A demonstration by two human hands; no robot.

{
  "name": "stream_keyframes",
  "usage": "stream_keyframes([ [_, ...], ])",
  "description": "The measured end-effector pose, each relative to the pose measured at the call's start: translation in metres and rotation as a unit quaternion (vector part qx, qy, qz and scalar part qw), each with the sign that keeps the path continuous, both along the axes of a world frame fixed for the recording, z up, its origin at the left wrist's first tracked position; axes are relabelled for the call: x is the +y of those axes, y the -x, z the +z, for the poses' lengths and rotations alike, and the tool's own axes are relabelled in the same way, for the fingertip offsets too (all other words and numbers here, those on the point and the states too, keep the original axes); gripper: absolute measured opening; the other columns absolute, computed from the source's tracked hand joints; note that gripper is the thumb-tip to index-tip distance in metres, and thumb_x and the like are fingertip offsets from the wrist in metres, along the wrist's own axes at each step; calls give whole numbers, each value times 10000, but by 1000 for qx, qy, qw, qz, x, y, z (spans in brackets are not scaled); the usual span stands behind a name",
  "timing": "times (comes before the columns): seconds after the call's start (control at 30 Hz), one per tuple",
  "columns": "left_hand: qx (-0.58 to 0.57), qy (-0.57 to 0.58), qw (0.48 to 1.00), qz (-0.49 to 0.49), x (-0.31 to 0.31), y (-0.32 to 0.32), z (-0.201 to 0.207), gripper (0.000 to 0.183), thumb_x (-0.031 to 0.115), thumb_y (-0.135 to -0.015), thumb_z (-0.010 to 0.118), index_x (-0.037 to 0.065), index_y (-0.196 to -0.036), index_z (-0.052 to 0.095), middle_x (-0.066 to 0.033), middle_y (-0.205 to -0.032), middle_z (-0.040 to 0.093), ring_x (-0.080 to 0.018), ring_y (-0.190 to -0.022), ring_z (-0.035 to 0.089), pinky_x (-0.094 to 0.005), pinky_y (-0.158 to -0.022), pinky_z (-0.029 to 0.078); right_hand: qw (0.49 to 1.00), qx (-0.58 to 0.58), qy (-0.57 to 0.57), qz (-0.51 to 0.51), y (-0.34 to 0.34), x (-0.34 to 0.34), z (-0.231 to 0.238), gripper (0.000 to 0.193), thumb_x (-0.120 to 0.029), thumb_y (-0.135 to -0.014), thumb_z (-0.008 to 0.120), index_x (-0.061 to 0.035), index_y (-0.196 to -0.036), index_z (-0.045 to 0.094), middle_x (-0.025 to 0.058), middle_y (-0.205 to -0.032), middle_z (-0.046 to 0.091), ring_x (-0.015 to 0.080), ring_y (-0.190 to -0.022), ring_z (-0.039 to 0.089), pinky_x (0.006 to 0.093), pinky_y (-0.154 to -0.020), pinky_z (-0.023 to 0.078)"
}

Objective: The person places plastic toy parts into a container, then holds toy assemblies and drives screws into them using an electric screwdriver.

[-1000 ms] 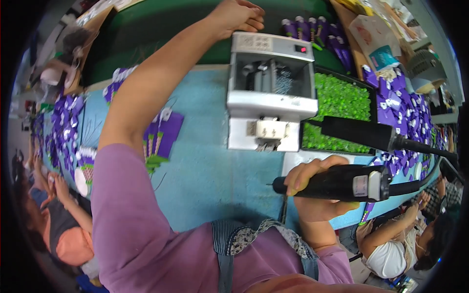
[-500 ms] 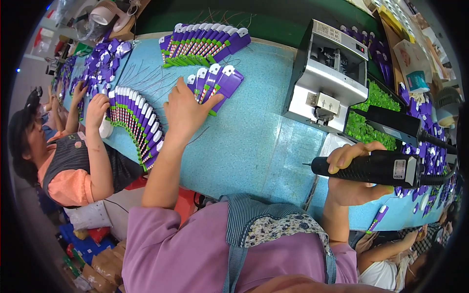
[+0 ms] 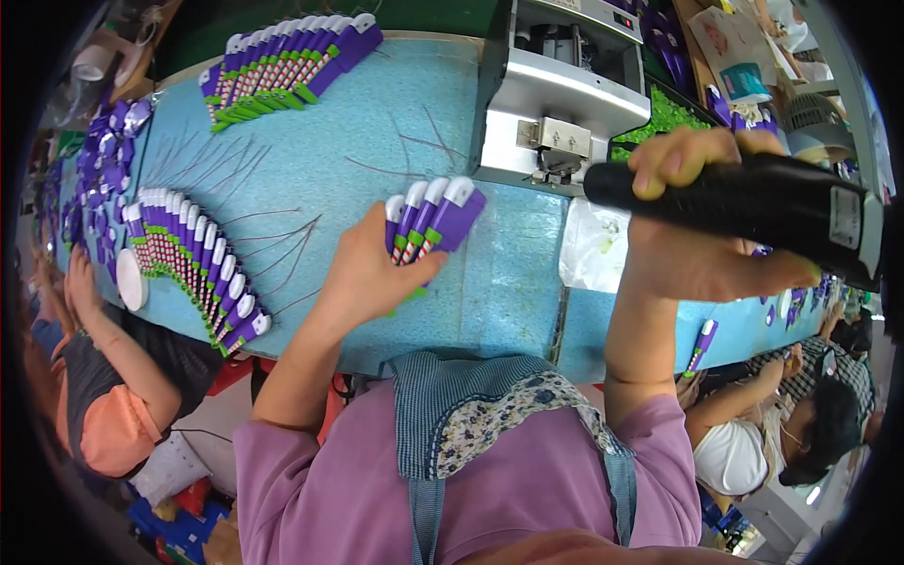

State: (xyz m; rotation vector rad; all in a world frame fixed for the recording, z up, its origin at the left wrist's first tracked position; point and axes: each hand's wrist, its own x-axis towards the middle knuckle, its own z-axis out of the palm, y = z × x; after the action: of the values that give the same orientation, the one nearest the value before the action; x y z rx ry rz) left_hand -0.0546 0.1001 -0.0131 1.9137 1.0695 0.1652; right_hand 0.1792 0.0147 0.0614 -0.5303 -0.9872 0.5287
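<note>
Mid-table, on the blue tabletop (image 3: 424, 104), left hand (image 3: 372, 264) has four purple pieces (image 3: 459, 221) fanned side by side, thumb along the right side, fingers closed round the left; likely gripped so they stay bunched, white ends pointing away from the wearer. Can't tell whether they're lifted or resting on the surface. Right hand (image 3: 702, 254) wraps a black handheld tool (image 3: 782, 207), fingers curled over the top, narrow end aimed left; looks like a grip for steering that end. Gray machine (image 3: 570, 89) sits ahead, its front just beyond the tool's nose in this view; actual gap can't be judged. Upper-left row (image 3: 282, 71) and curved row (image 3: 193, 259) overlap neatly, probably to keep count and easy pickup. Room: blue surface shows between the held fan and machine, also toward the upper row. Limits: near table edge by the left forearm, curved row well to the left, white sheet (image 3: 593, 250) and dark seam (image 3: 559, 325) on the right.
</note>
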Motion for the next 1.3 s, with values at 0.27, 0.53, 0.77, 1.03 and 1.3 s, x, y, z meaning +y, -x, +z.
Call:
stream_keyframes([
  [0.27,-193,438,876,57,-33,-25,1,501,119,-715,777,-20,-1113,506,-55,-959,610,-105,-833,583,-258,-737,488,998,14,61,-8,11,12,-7,925,-857,-724,336,-57,-1163,491,131,-730,550,221,-557,523,339,-543,416],
  [0.53,-163,516,840,40,-40,-32,2,572,92,-715,781,-12,-1193,485,-37,-995,606,-105,-866,575,-255,-790,469,995,-51,88,-17,31,-11,-6,941,-858,-718,343,-47,-1182,454,128,-717,542,211,-514,514,336,-518,426],
  [0.77,-177,528,830,25,-40,-37,-1,562,116,-716,783,-8,-1173,481,-53,-1000,606,-119,-879,580,-269,-791,477,995,-33,98,-12,28,-12,-14,919,-839,-741,341,-36,-1174,447,139,-714,546,216,-524,525,340,-517,433],
  [1.03,-190,514,836,31,-36,-43,-5,565,125,-730,783,-9,-1189,482,-35,-1000,603,-101,-873,572,-254,-793,476,994,-78,79,9,9,3,-2,907,-846,-736,337,-81,-1198,495,130,-761,557,216,-563,518,341,-571,425],
  [1.3,-187,511,839,5,-37,-44,-4,567,131,-735,781,-7,-1195,480,-34,-994,604,-105,-871,575,-259,-790,479,996,-10,84,33,11,2,-5,938,-869,-697,368,-89,-1193,531,133,-774,560,228,-590,519,345,-586,417],
])
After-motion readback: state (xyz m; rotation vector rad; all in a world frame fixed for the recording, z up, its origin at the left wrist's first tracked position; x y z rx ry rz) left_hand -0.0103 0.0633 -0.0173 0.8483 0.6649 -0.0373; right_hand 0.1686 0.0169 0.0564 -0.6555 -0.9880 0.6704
